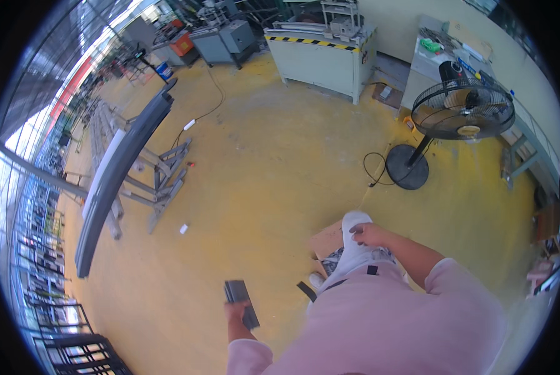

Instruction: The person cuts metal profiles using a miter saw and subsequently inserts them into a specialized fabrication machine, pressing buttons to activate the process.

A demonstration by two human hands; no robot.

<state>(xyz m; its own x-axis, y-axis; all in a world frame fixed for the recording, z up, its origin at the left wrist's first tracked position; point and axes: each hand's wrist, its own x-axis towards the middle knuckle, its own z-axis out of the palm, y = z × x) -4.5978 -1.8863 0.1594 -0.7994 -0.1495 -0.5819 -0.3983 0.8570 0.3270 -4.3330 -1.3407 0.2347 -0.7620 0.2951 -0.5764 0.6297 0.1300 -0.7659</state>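
My left hand is closed round a dark grey profile piece, flat and ridged along its length. It holds the piece out low on the left, over the yellow floor. My right hand hovers over or rests on the white trouser leg; which of the two cannot be told. Its fingers are loosely bent and a little apart, with nothing visible in them. Partly hidden behind that leg, a brown cardboard box stands on the floor with dark and silvery contents.
Long grey profiles lie across a metal trestle on the left. A black pedestal fan with a looped cable stands at the right. Beyond are a pale machine bench and a cluttered worktable. A small white object lies on the floor.
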